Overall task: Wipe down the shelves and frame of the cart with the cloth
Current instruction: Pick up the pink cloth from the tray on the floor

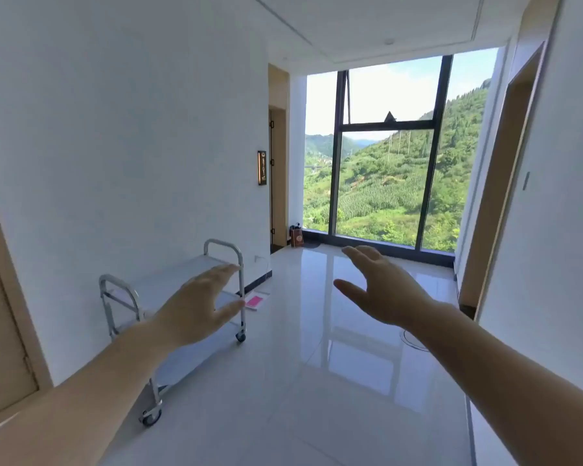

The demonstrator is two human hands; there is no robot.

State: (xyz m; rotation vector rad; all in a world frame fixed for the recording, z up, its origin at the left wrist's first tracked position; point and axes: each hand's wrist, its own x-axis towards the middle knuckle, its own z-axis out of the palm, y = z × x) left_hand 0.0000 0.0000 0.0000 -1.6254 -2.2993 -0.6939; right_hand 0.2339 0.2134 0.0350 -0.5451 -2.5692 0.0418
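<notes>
Cart (182, 280): metal, on castors, stood against the left wall. Judged stiff and fairly light, liable to roll under a push; best steadied at the near handle hoop (118, 287) while wiping.

Pink item (253, 301): lay flat on the floor just beyond the cart's far end; possibly the cloth, I could not tell. If so, soft, light, taken by bunching.

My left hand (196, 307) and right hand (384, 290): each grip spread wide, holding nothing.

A cart (182, 290) of shiny bare metal tubing with smooth, matt pale shelves is seen on a floor (317, 381) of glossy pale tiles, beside a matt white-painted wall (132, 146).
</notes>
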